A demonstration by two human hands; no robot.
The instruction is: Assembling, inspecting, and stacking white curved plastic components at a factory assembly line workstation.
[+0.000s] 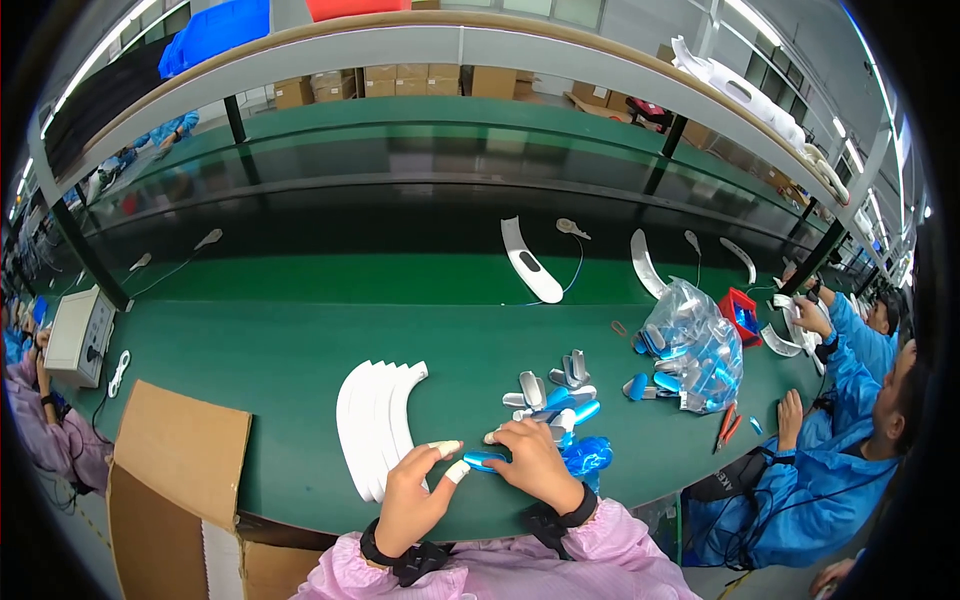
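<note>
My right hand (pixel 537 462) grips a small oval piece with a shiny blue face (pixel 484 460), between thumb and fingers just above the green table. My left hand (pixel 416 498) is beside it, thumb and forefinger apart with pale covers on the tips; nothing shows between them. Those fingertips come close to the blue piece's left end. Left of my hands lies a fanned row of curved white panels (pixel 372 425). Beyond my right hand is a loose pile of small silver and blue pieces (pixel 550 395), with crumpled blue film (pixel 588 456) beside my right wrist.
A clear bag of blue and silver pieces (pixel 700 345), a red bin (pixel 738 318) and red-handled pliers (pixel 727 428) are to the right. A person in blue (pixel 810 480) sits there. An open cardboard box (pixel 180 450) stands left. White curved parts (pixel 530 262) lie on the far belt.
</note>
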